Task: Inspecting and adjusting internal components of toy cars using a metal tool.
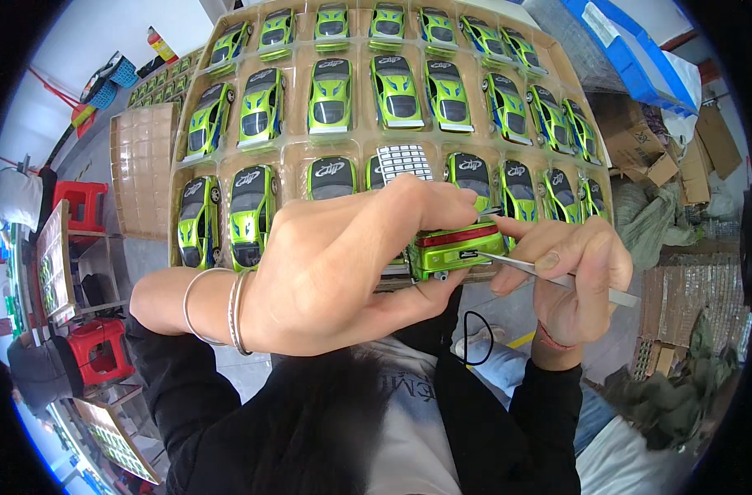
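Note:
My left hand (335, 256) is closed around a green toy car (454, 257), its rear end with a red strip turned toward me. A white sheet of small black-outlined labels (403, 162) sticks up behind the left fingers; whether they pinch it I cannot tell. My right hand (578, 268) grips metal tweezers (529, 268), and their pointed tip touches or nearly touches the car's rear below the red strip. Just beyond my hands lies a compartmented tray (297, 148) with rows of matching green cars with black printed hoods, such as one car (331, 95). My left hand covers part of its nearest row.
Red stools (95, 351) and shelving with more trays stand at the left. A cardboard-coloured divided tray (141, 169) leans beside the car tray. At the right are a blue bin (640, 62), cardboard boxes (640, 140) and a stack of clear trays (690, 289).

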Motion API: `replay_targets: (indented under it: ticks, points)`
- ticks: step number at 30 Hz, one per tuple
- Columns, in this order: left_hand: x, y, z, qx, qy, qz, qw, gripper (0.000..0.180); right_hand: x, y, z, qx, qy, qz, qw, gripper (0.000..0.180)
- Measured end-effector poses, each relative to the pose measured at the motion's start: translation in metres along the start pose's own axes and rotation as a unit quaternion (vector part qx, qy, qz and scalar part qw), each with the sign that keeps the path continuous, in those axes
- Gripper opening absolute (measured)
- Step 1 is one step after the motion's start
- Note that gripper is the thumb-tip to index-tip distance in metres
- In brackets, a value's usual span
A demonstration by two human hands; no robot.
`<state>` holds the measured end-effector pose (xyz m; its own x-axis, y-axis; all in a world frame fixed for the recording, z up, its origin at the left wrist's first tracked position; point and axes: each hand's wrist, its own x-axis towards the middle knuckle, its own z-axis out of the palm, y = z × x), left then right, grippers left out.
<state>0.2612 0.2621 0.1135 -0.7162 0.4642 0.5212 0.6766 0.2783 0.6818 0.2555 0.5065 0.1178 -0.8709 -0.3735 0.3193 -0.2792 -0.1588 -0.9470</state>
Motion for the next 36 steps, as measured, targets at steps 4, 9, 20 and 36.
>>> replay_targets:
  ticks: [4,9,20,36]
  points:
    - [-0.001,0.001,0.0,0.005,0.0,-0.006,1.0,0.047,0.0,-0.001,0.001,-0.005,0.002,0.009,1.0,0.049]
    - [-0.001,0.0,0.0,0.005,-0.001,-0.007,1.0,0.047,0.002,0.0,0.0,-0.006,-0.004,0.017,1.0,0.05]
    - [0.0,-0.001,0.0,-0.007,-0.002,0.009,1.0,0.047,-0.001,-0.006,0.001,-0.007,-0.003,0.046,0.999,0.048]
    - [0.0,-0.002,-0.01,0.083,-0.015,0.117,0.99,0.029,0.0,-0.011,0.0,0.009,-0.006,0.067,0.998,0.044]
